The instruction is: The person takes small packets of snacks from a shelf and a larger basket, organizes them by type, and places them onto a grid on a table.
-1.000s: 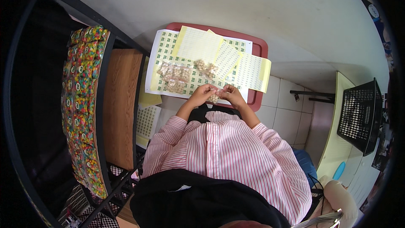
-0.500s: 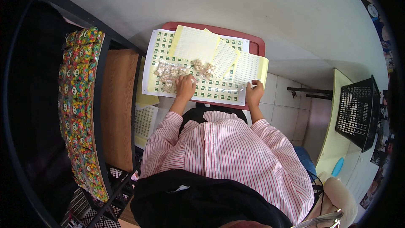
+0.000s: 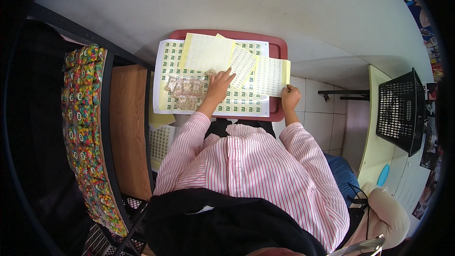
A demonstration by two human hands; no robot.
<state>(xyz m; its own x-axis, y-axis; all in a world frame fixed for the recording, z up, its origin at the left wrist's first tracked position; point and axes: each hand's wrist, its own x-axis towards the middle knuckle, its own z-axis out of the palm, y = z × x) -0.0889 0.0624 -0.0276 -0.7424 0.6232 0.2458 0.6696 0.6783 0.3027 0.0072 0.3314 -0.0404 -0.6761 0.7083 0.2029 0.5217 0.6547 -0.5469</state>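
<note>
My left hand (image 3: 219,85) lies over the middle of a large white sheet (image 3: 237,109) printed with rows of green marks. Its fingers are spread and hide part of what is under them. Just to its left are clear packets (image 3: 184,90) of pale, chunky pieces, lying flat together. A bit of another pale packet (image 3: 210,72) peeks out by the fingers. My right hand (image 3: 290,97) pinches the lower right corner of a yellow-edged label sheet (image 3: 271,77). Two more label sheets, a wide pale one (image 3: 207,52) and a narrow slanted one (image 3: 242,68), overlap beside it.
Beneath the papers is a red tray-like board (image 3: 279,47) against the wall. At left, colourful candy packets (image 3: 83,114) line a shelf beside a wooden panel (image 3: 128,128). A black basket (image 3: 400,111) sits on a ledge at right. More printed sheets (image 3: 161,142) lie low at left.
My left hand has moved up and right, off the packets, and its fingers have spread. My right hand has closed on the label sheet's corner. The view has shifted slightly.
</note>
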